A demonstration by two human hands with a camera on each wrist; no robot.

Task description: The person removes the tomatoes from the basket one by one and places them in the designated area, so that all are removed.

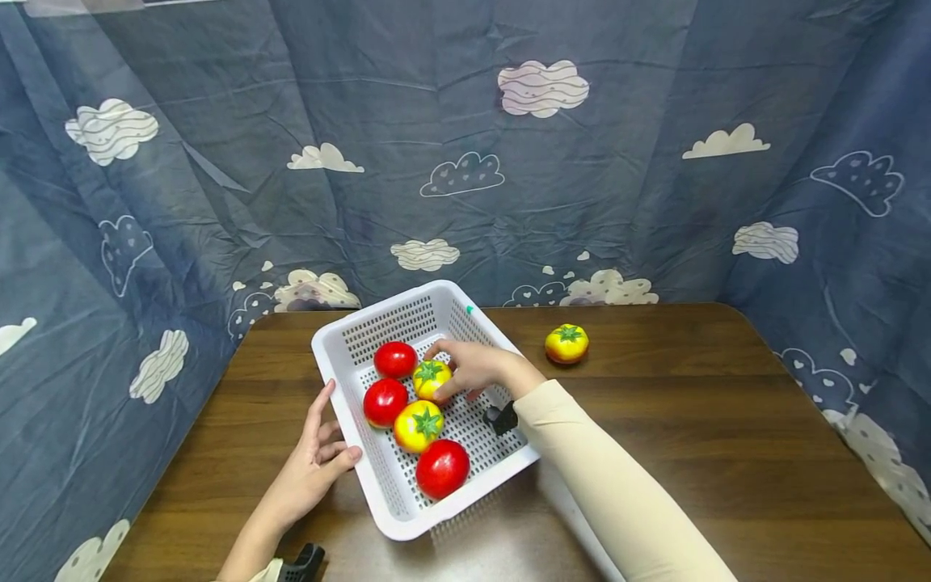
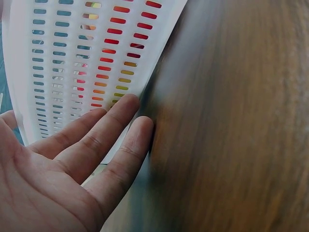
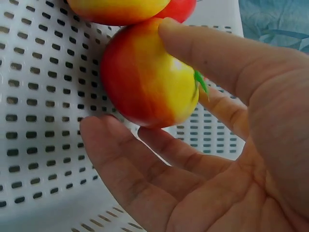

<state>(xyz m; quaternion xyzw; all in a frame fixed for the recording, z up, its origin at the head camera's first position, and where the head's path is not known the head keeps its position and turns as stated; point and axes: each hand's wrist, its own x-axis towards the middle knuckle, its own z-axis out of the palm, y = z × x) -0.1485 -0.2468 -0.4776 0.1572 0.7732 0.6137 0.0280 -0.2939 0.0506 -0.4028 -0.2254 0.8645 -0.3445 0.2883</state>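
A white perforated plastic basket [image 1: 403,529] stands at an angle on the table, with several red and yellow tomatoes in it. Inside it, my right hand [image 1: 473,368] has its thumb and fingers around a yellow-and-red tomato [image 3: 149,77] with a green leafy top. The thumb tip lies on that tomato's side in the right wrist view. Next to it are another yellow tomato [image 1: 419,426] and red ones [image 1: 443,469]. My left hand [image 1: 309,465] rests at the basket's left side, thumb and index fingertip at the rim, other fingers extended along the slotted wall [image 2: 72,67].
One more yellow tomato [image 1: 566,343] lies on the brown wooden table [image 1: 698,436], right of the basket near the back edge. A blue cloud-patterned cloth [image 1: 465,121] hangs behind and along both sides. Black wrist devices [image 1: 304,562] sit on both wrists.
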